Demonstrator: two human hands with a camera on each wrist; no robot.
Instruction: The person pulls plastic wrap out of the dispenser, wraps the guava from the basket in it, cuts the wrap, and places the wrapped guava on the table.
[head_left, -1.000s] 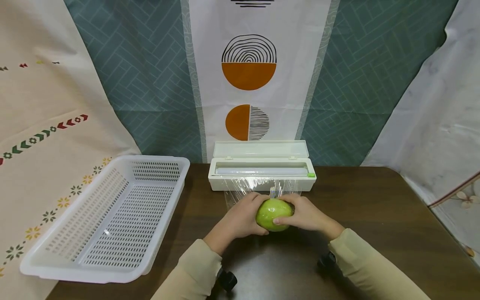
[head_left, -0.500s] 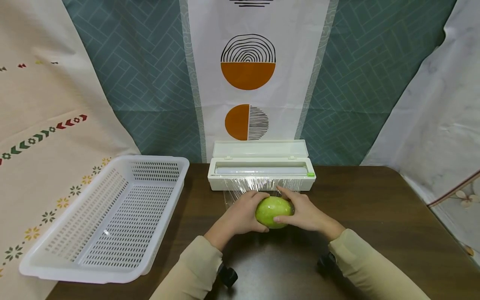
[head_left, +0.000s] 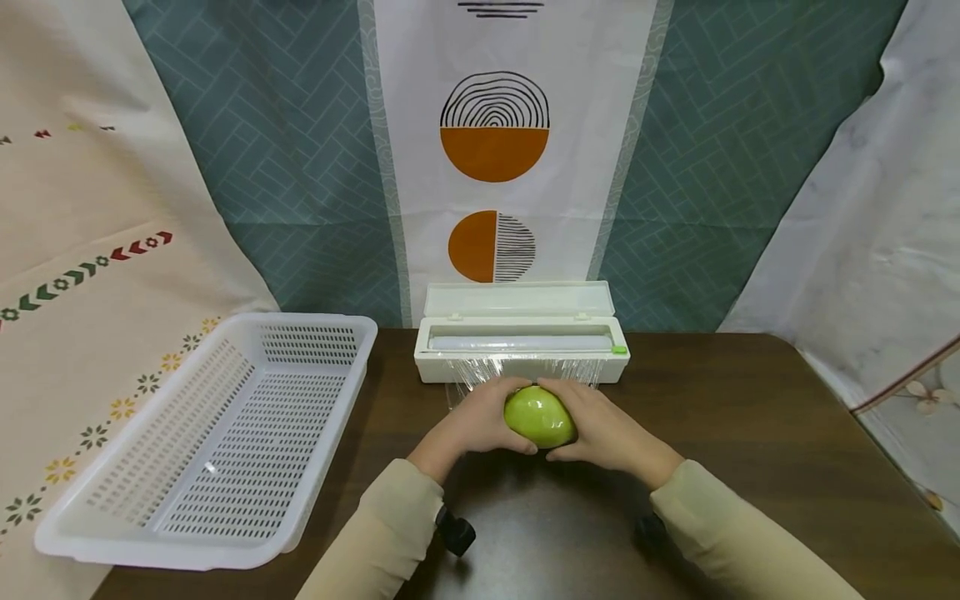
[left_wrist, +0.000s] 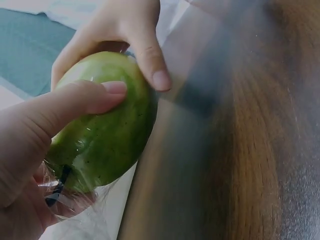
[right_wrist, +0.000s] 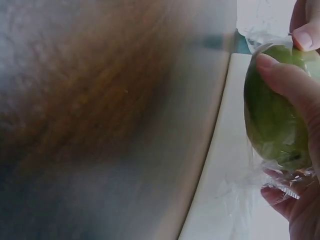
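Note:
Between both hands I hold a green pear (head_left: 538, 417) with a dark stem, glossy under clear plastic wrap. My left hand (head_left: 480, 421) grips its left side; in the left wrist view the left thumb lies across the pear (left_wrist: 115, 135), near the stem end. The right hand (head_left: 611, 433) curls round the other side, its thumb pressing the film-covered skin in the right wrist view. Crumpled plastic wrap (right_wrist: 280, 175) bunches at the stem end. From the pear, a sheet of wrap (head_left: 480, 372) runs back to the white wrap dispenser (head_left: 429, 368), whose lid stands up.
A white perforated plastic basket (head_left: 255, 450) stands on the left of the dark wooden table (head_left: 720, 408). The wrap roll (head_left: 525, 342) lies inside the dispenser, with a green slider (head_left: 619, 350) at its right end. Patterned cloths (head_left: 300, 167) hang behind and at the sides.
The pear has moved slightly back toward the dispenser and tilted, shortening the film between them. My right hand has shifted its fingers from the loose film onto the pear's top.

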